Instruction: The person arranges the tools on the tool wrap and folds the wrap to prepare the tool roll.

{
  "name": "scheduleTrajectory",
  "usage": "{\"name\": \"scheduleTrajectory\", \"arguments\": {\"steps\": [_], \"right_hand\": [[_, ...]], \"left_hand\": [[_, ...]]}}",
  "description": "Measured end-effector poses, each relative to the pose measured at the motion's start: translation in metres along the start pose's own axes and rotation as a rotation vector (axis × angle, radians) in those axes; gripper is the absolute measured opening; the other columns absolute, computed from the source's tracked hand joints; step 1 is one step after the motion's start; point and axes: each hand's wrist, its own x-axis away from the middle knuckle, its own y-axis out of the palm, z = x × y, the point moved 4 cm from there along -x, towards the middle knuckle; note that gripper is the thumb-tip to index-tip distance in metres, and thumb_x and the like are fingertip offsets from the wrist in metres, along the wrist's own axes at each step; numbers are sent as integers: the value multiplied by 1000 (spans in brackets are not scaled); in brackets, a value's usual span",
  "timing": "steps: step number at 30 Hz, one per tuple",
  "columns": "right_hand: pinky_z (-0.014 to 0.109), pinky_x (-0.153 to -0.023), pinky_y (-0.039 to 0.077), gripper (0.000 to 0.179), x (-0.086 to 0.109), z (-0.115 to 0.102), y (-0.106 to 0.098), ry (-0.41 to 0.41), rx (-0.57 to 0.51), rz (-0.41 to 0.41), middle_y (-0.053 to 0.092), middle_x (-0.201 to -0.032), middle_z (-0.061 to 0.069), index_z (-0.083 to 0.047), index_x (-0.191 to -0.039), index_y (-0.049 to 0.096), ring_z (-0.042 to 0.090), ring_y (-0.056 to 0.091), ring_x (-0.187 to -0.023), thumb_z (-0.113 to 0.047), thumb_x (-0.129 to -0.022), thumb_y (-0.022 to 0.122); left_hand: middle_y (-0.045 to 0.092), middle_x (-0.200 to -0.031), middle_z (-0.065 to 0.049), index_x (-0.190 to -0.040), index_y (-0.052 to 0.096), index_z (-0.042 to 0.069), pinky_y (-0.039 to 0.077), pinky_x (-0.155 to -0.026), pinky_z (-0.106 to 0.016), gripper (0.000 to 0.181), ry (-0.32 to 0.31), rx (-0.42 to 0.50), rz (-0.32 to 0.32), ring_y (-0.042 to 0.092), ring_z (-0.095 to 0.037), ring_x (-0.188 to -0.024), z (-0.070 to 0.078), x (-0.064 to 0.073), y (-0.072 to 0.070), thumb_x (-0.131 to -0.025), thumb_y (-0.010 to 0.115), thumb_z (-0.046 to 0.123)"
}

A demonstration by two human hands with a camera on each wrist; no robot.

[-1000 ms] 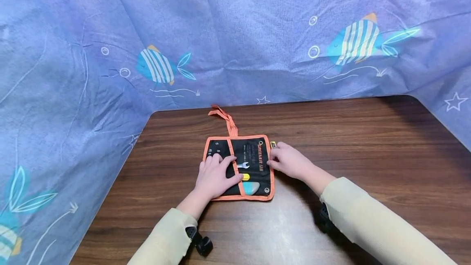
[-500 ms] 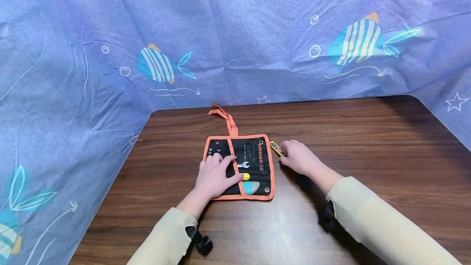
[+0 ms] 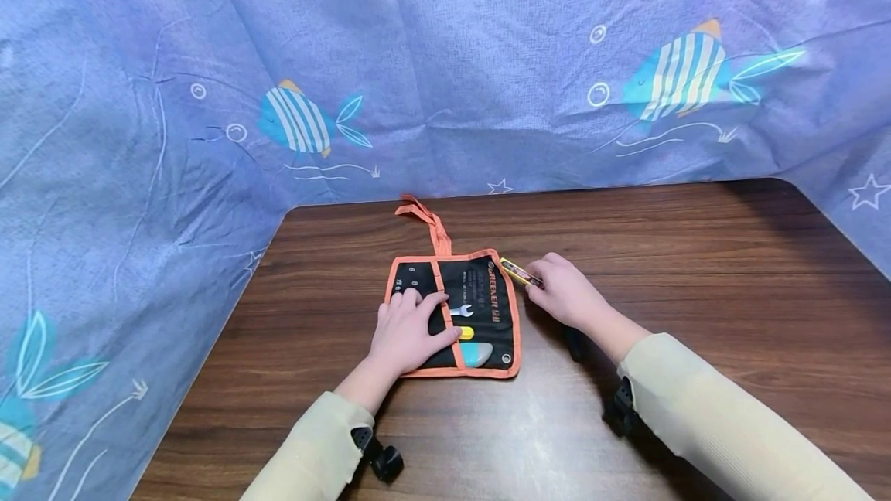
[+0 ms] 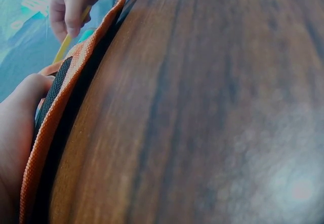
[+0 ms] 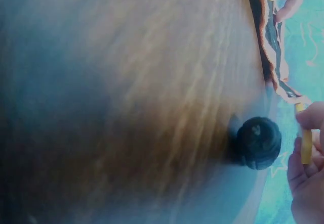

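A black tool pouch (image 3: 475, 284) with orange edging lies unrolled on the wooden table. My left hand (image 3: 406, 331) rests flat over its pocket side, fingers spread, with the thumb near a yellow tip. Tucked in the pockets are a small wrench (image 3: 461, 311), a yellow-ended item (image 3: 466, 333) and a teal-and-grey rounded piece (image 3: 476, 354). My right hand (image 3: 565, 292) pinches a slim yellow-edged bar (image 3: 518, 273) with a dark printed face. The bar's far end meets the pouch's lifted upper right corner. In the right wrist view the yellow bar (image 5: 306, 145) sits between thumb and fingers.
Orange tie straps (image 3: 428, 223) trail from the pouch toward the back edge. A dark rounded thing (image 3: 574, 342) shows beneath my right wrist. A blue fish-print cloth (image 3: 452, 99) hangs behind the table (image 3: 661, 253).
My right hand drew right from the pouch's edge, bringing the yellow bar into sight. The bar's end then shifted left, and the pouch corner rose. My left hand stayed in place.
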Motion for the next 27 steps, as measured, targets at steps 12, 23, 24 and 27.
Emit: {"name": "scheduleTrajectory", "arguments": {"steps": [12, 23, 24, 27], "right_hand": [[38, -69, 43, 19, -1, 0, -6, -67, -29, 26, 56, -90, 8, 0, -99, 66, 21, 50, -79, -11, -84, 64], [34, -71, 41, 14, -14, -21, 16, -223, 120, -170, 52, -81, 0, -6, -96, 70, 17, 47, -75, -7, -84, 65], [35, -73, 42, 14, -15, -23, 16, -214, 119, -183, 53, -83, 1, -6, -98, 70, 17, 47, -77, -7, -84, 65], [38, -79, 43, 15, -20, -27, 17, -214, 128, -210, 56, -89, 2, -7, -99, 70, 19, 51, -84, -8, -85, 65]], "left_hand": [[45, -94, -1, -129, 55, 33, 30, -73, -39, 64, -7, 8, 3, 38, -19, -85, 1, 0, 0, -78, 52, 70], [46, -95, -1, -129, 56, 32, 30, -74, -39, 64, -9, 16, 2, 38, -20, -86, 1, -1, 2, -77, 52, 70], [46, -94, -1, -129, 56, 32, 30, -74, -39, 64, -11, 18, 2, 38, -20, -86, 1, 0, 1, -77, 52, 70], [46, -94, -1, -129, 56, 32, 30, -73, -39, 64, -5, 20, 2, 38, -20, -85, 2, 0, 1, -78, 52, 70]]}}
